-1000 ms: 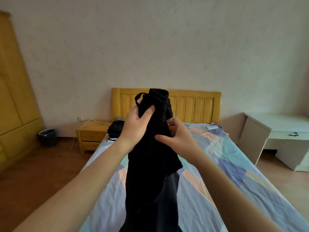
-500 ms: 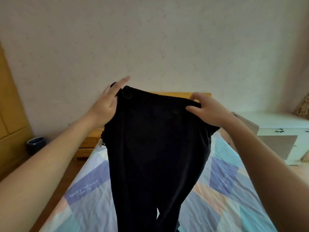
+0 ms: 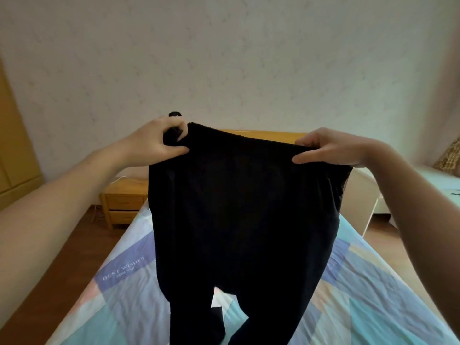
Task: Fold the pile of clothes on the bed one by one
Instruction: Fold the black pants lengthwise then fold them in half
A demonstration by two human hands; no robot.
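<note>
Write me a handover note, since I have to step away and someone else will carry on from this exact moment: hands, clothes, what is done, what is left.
Left hand: grips the left end of the waistband of the black trousers.
Right hand: pinches the right end of the waistband.
Trousers: held up and spread wide above the bed, legs hanging down, their ends out of view.
Done: trousers picked up and opened out; no fold made yet.
Left: lay them down, fold them, then fold the other clothes; the pile is hidden behind the trousers in this view.
</note>
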